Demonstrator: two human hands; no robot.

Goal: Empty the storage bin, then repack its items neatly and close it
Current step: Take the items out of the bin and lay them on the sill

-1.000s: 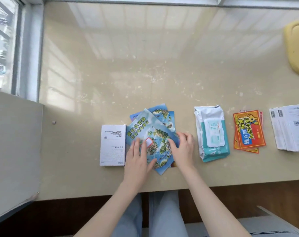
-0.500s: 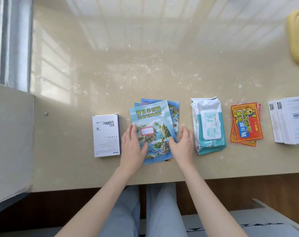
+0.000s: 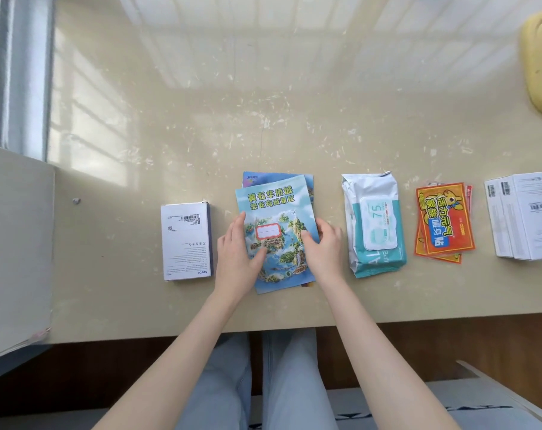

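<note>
Blue booklets [image 3: 276,209] stacked under two hands [image 3: 237,254], one wipes pack [image 3: 373,225], one white box [image 3: 186,241]

Beige speckled table [image 3: 263,103], window frame [image 3: 24,72] at its left

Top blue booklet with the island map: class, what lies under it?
Under the top booklet, edges of more booklets peek out at its far and right sides. Their number and covers are hidden.
</note>
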